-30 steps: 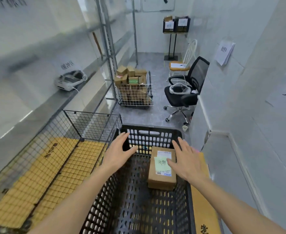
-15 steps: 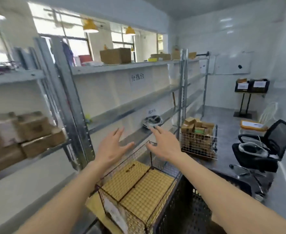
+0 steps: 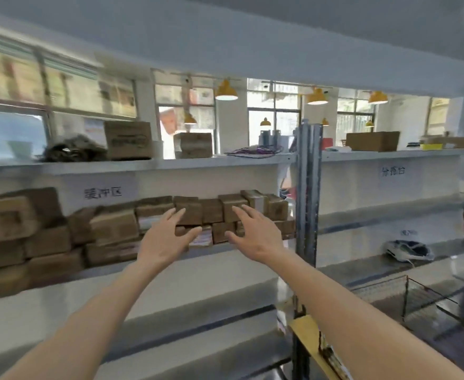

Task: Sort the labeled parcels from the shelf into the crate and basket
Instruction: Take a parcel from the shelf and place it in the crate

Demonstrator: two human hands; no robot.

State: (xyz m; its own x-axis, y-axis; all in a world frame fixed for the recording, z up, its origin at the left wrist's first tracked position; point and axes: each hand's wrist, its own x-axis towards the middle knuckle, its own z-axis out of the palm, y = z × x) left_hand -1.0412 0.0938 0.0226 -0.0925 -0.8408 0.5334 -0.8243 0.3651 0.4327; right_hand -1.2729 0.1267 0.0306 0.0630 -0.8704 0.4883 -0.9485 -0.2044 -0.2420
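Note:
Several brown cardboard parcels (image 3: pixel 211 212) are stacked in rows on the middle metal shelf (image 3: pixel 225 249), under a paper sign with dark characters. My left hand (image 3: pixel 165 238) is raised in front of the stack with fingers spread and holds nothing. My right hand (image 3: pixel 252 233) hovers beside it, also spread and empty, a short way from the parcels. Bigger parcels (image 3: pixel 19 231) fill the shelf's left part. The wire basket (image 3: pixel 406 294) shows at the lower right; the crate is out of view. The picture is motion-blurred.
A grey steel upright (image 3: pixel 309 193) stands just right of my right hand. A white device (image 3: pixel 407 250) lies on the shelf bay to the right. Boxes (image 3: pixel 128 139) and cables sit on the top shelf. Yellow lamps hang beyond.
My view has swung left and up from the crate and basket to the shelf. Both empty hands have risen from over the crate to just in front of the stacked parcels.

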